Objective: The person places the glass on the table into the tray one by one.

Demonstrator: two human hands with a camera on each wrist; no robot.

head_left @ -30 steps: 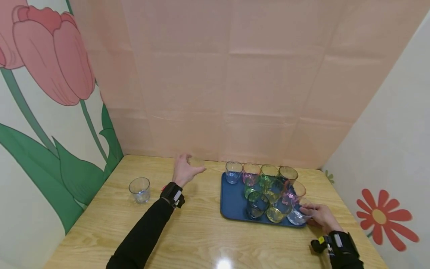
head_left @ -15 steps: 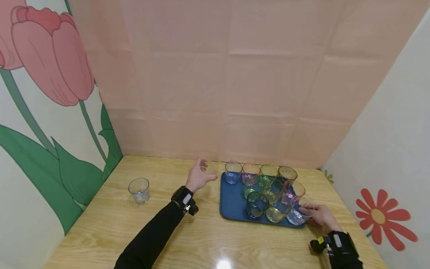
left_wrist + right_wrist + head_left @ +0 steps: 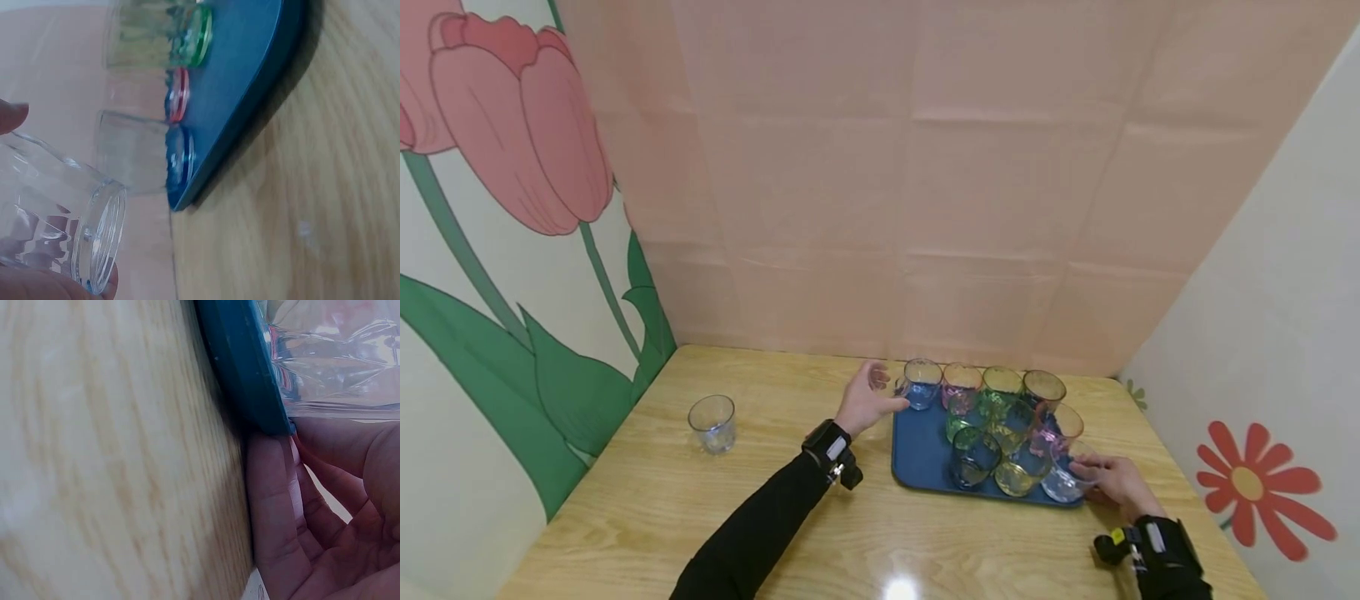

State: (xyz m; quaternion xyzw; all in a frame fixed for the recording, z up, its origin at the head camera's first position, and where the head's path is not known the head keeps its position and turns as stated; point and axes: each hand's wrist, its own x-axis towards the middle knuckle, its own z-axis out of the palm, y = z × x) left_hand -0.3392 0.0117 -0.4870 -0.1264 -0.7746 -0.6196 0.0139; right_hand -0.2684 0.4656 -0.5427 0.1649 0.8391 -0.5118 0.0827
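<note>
My left hand [image 3: 867, 402] holds a clear drinking glass [image 3: 59, 215] at the tray's back left corner, thumb on one side and fingers on the other. That glass is tilted in the left wrist view and hard to see in the head view. My right hand [image 3: 1116, 482] pinches the rim of the blue tray [image 3: 917, 450] at its front right corner; its thumb lies against a clear glass [image 3: 1062, 485] standing there. On the tray stand several coloured glasses, among them a blue glass [image 3: 921, 387], a pink glass [image 3: 958, 383] and a dark glass [image 3: 973, 462].
Another clear glass [image 3: 713, 429] stands alone on the wooden table [image 3: 820, 533] at the left. A pink sheet [image 3: 880, 208] covers the wall behind, close to the tray's back edge. A painted side wall [image 3: 1240, 333] rises on the right.
My left hand has moved right with the clear glass, from the back middle of the table to the tray's back left corner. My right hand has stayed at the tray.
</note>
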